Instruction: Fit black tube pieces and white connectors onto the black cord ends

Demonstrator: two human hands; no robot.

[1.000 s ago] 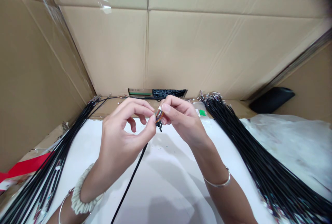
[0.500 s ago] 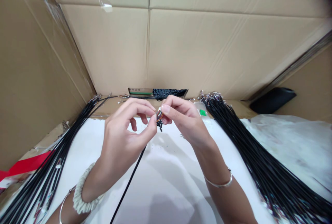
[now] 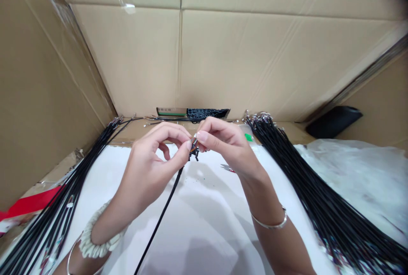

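Black cables (image 3: 338,215) in big heaps, multicoloured wires (image 3: 193,147) dead centre, tan cardboard (image 3: 143,54) all round. Plus a white sheet (image 3: 204,224), red tape (image 3: 32,200), and a tiny green tag (image 3: 248,137).

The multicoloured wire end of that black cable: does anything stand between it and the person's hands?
Nothing visible: the left hand and right hand pinch the small multicoloured wire end of the thin black cable directly.

The left hand (image 3: 148,160) and right hand (image 3: 228,145) meet over the white sheet (image 3: 204,228), their fingertips pinching a small bundle of coloured wires (image 3: 193,150), with a black cable (image 3: 162,222) hanging from it. A sheaf of black cables (image 3: 68,196) lies left of the sheet, a larger sheaf of black cables (image 3: 328,198) right of it – and small snips (image 3: 227,167) rest on it, just beside the right hand.
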